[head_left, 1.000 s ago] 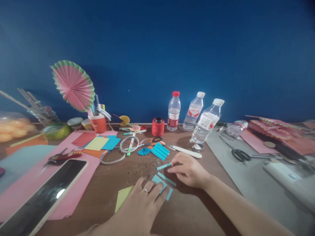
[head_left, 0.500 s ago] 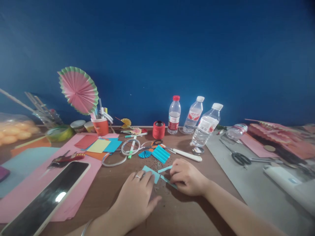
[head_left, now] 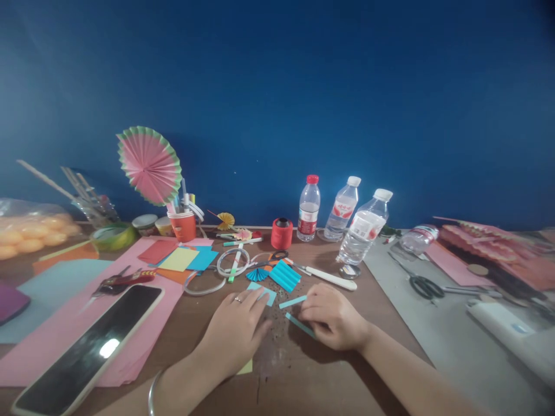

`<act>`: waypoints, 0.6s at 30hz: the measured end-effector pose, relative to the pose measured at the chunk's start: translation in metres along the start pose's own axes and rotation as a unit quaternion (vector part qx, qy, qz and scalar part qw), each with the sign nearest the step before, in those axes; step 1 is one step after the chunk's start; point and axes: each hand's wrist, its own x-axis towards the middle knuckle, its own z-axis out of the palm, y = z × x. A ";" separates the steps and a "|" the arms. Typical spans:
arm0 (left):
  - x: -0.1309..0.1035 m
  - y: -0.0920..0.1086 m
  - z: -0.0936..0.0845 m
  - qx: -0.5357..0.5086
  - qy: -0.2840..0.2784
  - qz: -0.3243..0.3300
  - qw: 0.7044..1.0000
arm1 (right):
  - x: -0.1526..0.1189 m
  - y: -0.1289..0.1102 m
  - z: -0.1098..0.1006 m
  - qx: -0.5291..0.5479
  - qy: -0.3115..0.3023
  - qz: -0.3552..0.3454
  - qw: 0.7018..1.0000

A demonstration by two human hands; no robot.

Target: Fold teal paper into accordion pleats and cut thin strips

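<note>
My left hand [head_left: 237, 329], with a ring on one finger, lies palm down with its thumb apart, its fingertips over a light blue paper piece [head_left: 265, 293]. To the right, my right hand [head_left: 332, 318] has its fingers curled at the ends of two narrow light blue strips, an upper strip [head_left: 293, 302] and a lower strip [head_left: 300, 325]. What lies under its fingers beyond the strips is hidden. Just past the hands are a pleated blue paper [head_left: 285, 276] and a small blue fan [head_left: 257, 275]. A yellow paper [head_left: 245, 367] peeks out beside my left wrist.
A white-handled knife [head_left: 332, 278] and red thread spool [head_left: 281, 233] lie beyond the hands. Three bottles [head_left: 307, 214] stand behind. At left are a phone [head_left: 91, 352], coloured papers and a red cup [head_left: 182, 226] with a fan. Scissors [head_left: 427, 287] rest on the grey sheet at right.
My left hand and the light blue piece have moved left and away from the strips. The strips' left ends are farther apart. Yellow paper now shows by my left wrist. The view has shifted slightly.
</note>
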 end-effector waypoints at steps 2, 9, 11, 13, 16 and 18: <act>0.001 0.001 -0.002 -0.002 0.001 0.001 1.000 | 0.000 0.001 -0.001 -0.018 0.028 0.008 0.999; -0.001 0.008 -0.009 0.033 0.010 0.036 0.999 | -0.001 0.008 0.004 -0.072 0.103 0.011 0.992; -0.001 0.008 -0.012 0.064 0.018 0.025 0.997 | 0.000 0.009 0.005 -0.079 0.102 0.013 0.992; -0.001 0.004 -0.017 0.096 0.023 0.004 0.995 | 0.001 0.009 0.006 -0.081 0.101 0.021 0.991; 0.000 -0.015 -0.028 0.116 0.028 -0.050 0.992 | 0.001 0.010 0.007 -0.081 0.097 0.039 0.991; -0.001 -0.033 -0.035 0.101 0.017 -0.103 0.989 | 0.000 0.011 0.009 -0.082 0.097 0.044 0.991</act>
